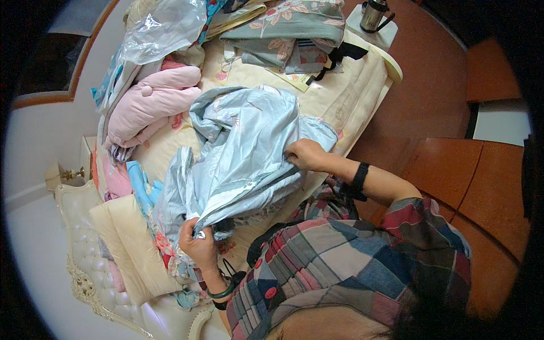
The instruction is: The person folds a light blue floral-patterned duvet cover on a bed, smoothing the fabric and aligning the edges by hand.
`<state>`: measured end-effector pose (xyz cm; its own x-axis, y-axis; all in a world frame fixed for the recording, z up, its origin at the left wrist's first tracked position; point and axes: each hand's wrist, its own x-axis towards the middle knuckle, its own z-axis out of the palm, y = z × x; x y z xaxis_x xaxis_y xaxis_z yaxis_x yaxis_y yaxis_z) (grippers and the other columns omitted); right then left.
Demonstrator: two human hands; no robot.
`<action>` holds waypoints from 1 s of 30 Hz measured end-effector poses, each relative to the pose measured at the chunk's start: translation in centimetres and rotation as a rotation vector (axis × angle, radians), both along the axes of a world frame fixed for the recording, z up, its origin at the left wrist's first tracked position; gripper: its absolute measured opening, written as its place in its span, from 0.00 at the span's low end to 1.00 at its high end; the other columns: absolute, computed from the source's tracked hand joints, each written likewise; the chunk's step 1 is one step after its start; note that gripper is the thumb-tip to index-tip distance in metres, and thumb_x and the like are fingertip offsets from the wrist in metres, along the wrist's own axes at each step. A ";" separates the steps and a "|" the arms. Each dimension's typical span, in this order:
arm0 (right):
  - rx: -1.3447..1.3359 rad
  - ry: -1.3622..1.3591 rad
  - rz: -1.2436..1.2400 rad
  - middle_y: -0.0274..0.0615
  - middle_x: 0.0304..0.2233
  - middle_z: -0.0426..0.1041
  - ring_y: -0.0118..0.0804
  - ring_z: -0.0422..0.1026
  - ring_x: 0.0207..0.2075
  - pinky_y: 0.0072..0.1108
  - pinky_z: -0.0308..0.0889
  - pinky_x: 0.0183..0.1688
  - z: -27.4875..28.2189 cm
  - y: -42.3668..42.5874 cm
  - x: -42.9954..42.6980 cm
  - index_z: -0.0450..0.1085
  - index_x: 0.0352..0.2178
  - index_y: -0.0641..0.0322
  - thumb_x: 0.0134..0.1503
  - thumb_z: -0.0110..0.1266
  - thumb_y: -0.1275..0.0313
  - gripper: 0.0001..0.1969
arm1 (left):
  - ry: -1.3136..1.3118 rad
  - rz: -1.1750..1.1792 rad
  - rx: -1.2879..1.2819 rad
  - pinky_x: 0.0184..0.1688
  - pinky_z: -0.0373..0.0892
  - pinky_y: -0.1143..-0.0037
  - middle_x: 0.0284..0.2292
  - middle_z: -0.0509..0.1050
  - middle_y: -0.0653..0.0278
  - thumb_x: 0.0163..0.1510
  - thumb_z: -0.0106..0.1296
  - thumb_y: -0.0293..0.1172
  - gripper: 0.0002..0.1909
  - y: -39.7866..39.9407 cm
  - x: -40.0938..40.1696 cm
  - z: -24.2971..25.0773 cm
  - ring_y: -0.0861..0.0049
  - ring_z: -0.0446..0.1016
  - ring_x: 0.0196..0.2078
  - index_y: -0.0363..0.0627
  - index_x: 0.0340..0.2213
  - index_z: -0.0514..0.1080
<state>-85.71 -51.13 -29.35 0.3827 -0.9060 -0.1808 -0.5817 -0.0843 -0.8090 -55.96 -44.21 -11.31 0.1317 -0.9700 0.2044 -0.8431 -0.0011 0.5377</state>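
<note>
A rumpled light-blue cloth (255,127), satin-like with faint floral marks, lies over the bed before me. My left hand (199,244) grips its near-left edge and lifts that edge a little; a ring shows on one finger. My right hand (307,154) pinches the right side of the cloth between bent fingers and thumb. Between the hands the edge hangs in loose folds, with a small button-like dot on it. Whether the cloth is a garment or a cover I cannot tell. My fingertips are partly hidden in the fabric.
A pink plush cushion (148,106) lies to the left, a cream pillow (136,250) by the tufted headboard (95,272). Folded grey-green floral bedding (280,25) and a clear plastic bag (165,29) lie at the far side. A steel flask (375,16) stands beyond the bed corner.
</note>
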 end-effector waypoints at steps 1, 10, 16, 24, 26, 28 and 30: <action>-0.001 -0.002 0.001 0.51 0.24 0.71 0.52 0.70 0.29 0.36 0.65 0.30 -0.5 0.0 0.6 0.70 0.25 0.63 0.44 0.49 0.69 0.09 | -0.002 0.001 -0.001 0.29 0.63 0.80 0.20 0.69 0.62 0.37 0.50 0.20 0.05 0.0 -0.2 0.1 0.76 0.67 0.24 0.36 0.23 0.68; -0.230 0.036 -0.289 0.50 0.25 0.67 0.51 0.69 0.27 0.36 0.64 0.27 -1.6 -1.3 5.8 0.61 0.28 0.62 0.42 0.52 0.71 0.11 | -0.010 -0.073 0.028 0.30 0.64 0.79 0.20 0.68 0.59 0.35 0.49 0.19 0.06 0.4 -2.0 0.9 0.72 0.68 0.23 0.35 0.23 0.67; -0.406 0.026 -0.429 0.45 0.29 0.63 0.48 0.69 0.28 0.34 0.65 0.26 -2.0 -3.4 5.8 0.60 0.31 0.59 0.41 0.52 0.74 0.13 | 0.042 -0.015 0.008 0.30 0.64 0.79 0.21 0.69 0.59 0.36 0.50 0.19 0.07 0.9 -1.4 0.1 0.73 0.68 0.24 0.36 0.23 0.68; -0.496 0.102 -0.369 0.45 0.26 0.64 0.47 0.67 0.29 0.33 0.65 0.29 -4.2 -4.3 4.9 0.65 0.19 0.63 0.38 0.53 0.74 0.06 | 0.075 0.019 -0.013 0.30 0.64 0.79 0.21 0.70 0.60 0.37 0.51 0.20 0.07 0.5 -0.4 -0.5 0.74 0.68 0.24 0.36 0.24 0.68; -0.475 0.136 -0.337 0.45 0.25 0.64 0.47 0.67 0.28 0.33 0.65 0.30 -4.7 -4.0 4.3 0.65 0.17 0.63 0.37 0.53 0.74 0.05 | 0.017 0.035 -0.004 0.30 0.64 0.80 0.20 0.70 0.62 0.38 0.52 0.21 0.06 0.1 -0.6 -0.5 0.76 0.68 0.24 0.36 0.23 0.68; -0.429 0.016 -0.401 0.46 0.23 0.66 0.47 0.67 0.28 0.32 0.64 0.30 -5.1 -3.5 3.7 0.66 0.17 0.63 0.38 0.52 0.75 0.03 | 0.048 0.032 -0.010 0.30 0.64 0.80 0.20 0.70 0.63 0.38 0.52 0.21 0.06 -0.3 -0.7 -1.2 0.78 0.68 0.24 0.36 0.23 0.68; -0.268 -0.132 -0.485 0.46 0.24 0.67 0.47 0.67 0.28 0.30 0.64 0.31 -4.1 -3.7 3.9 0.68 0.18 0.63 0.39 0.51 0.75 0.03 | 0.059 0.062 -0.033 0.30 0.64 0.80 0.20 0.70 0.63 0.39 0.52 0.21 0.05 0.1 -0.3 -0.8 0.79 0.67 0.24 0.36 0.23 0.69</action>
